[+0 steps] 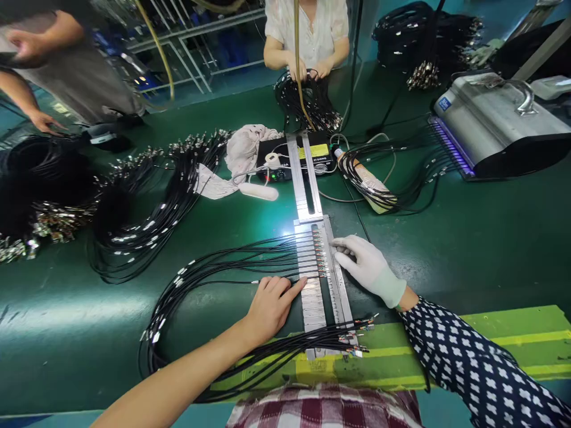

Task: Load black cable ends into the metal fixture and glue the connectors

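Observation:
A slotted metal fixture (314,303) stands upright in the middle of the view, with several black cables laid side by side across its upper part. My bare left hand (269,306) rests at the fixture's left edge, its index finger pressing on a cable and the other fingers curled. On the right side, my right hand (366,267) in a white glove touches the fixture's rail with fingers and thumb close together; whether something small is between them is hidden. A loose bundle of black cables (285,345) crosses the fixture's near end, connector ends to the right.
Behind the fixture are a black box (274,151), a white cloth (250,145) and a bottle (370,184). Cable bundles (156,232) lie left. A metal machine (495,125) glows purple at right. Across the table, a person's hands (307,70) handle cables; another person stands far left.

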A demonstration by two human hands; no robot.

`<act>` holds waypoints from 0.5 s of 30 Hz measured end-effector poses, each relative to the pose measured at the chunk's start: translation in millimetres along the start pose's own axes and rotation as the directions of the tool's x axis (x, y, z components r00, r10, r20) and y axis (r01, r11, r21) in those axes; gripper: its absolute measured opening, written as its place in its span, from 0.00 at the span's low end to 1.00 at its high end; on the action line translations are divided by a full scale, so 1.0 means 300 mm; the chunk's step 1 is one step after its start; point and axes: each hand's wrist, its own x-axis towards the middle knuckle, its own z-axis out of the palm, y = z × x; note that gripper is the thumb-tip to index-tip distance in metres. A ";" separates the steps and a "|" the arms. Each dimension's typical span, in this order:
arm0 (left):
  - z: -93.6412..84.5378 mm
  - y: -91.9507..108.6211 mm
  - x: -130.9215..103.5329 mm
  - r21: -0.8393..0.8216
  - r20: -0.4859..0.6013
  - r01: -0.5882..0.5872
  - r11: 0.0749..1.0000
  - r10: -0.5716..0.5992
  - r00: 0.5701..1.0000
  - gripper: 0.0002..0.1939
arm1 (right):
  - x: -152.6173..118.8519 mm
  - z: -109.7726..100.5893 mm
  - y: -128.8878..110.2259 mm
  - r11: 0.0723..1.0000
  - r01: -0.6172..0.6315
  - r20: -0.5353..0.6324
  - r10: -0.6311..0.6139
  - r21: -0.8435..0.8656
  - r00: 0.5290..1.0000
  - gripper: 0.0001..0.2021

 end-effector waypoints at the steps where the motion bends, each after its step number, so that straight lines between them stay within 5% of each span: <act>1: 0.001 0.010 0.001 0.004 0.014 0.029 1.000 -0.029 0.999 0.23 | 0.002 0.004 -0.002 0.999 -0.001 0.012 0.002 -0.051 1.000 0.13; 7: -0.013 0.048 0.019 -0.040 0.040 0.195 0.980 -0.193 0.980 0.23 | 0.009 0.025 -0.018 0.983 0.033 0.003 -0.033 -0.183 0.999 0.18; 15: -0.011 0.050 0.044 -0.133 0.063 0.201 0.970 -0.194 0.979 0.24 | 0.021 0.048 0.004 0.965 0.035 -0.038 -0.047 -0.261 0.998 0.17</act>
